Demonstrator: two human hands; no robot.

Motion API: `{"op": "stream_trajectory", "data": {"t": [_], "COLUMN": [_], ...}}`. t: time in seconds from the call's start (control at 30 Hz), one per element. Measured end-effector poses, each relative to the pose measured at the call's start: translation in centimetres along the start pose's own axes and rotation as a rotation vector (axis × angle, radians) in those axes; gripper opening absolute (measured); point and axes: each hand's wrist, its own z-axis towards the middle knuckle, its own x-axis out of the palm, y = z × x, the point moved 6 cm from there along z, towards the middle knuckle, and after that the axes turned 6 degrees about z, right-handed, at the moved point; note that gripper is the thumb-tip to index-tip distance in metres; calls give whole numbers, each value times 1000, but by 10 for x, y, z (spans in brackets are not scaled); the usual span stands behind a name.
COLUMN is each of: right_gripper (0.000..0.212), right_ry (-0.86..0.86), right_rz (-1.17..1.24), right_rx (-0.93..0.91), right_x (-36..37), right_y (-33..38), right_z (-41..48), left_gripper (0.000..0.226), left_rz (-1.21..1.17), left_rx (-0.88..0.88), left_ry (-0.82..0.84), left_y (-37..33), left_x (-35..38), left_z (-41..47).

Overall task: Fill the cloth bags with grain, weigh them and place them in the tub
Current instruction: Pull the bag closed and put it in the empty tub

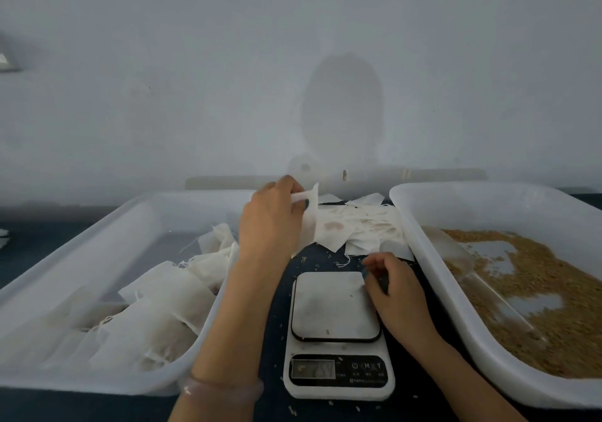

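Left hand (270, 222) pinches a flat, empty white cloth bag (309, 208) between thumb and fingers, raised above the loose pile of empty white bags (365, 226) on the dark table (276, 340) behind the white digital scale (335, 304). Right hand (397, 294) rests at the scale platform's right edge, fingers curled; whether it holds anything cannot be determined. Filled white bags (163, 307) lie in the left white plastic tub (81, 258). Brown grain (553, 324) partly covers the floor of the right white plastic tub (423, 226).

A pale pink, translucent bangle (224, 387) circles the left wrist; the left hand (270, 222) has dark-painted fingernails.
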Motion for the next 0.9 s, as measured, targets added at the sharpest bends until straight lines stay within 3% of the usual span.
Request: {"op": "stream_trajectory", "data": {"t": [0.23,0.4,0.63,0.77,0.9], "right_gripper": [23,27,26,25,27], "right_ry": [-2,-26,-24,-32,-42], "right_rz": [87,67,40,36,26], "right_rx": [19,25,29,21,10], "right_x": [8,1,1,1,2], "right_y": [8,3,-1,-1,0], "right_z": [-2,-2,-3,-2,-2], "left_gripper": [15,13,16,26,23], "left_rz": [151,209,278,339,298], "left_rx": [-193,-313,-320,-271,-102], "left_ry": [40,215,474,396,253], "left_y": [65,115,134,120,59], "left_x": [-42,-18,28,25,28], "left_z": [49,63,53,66,82]}}
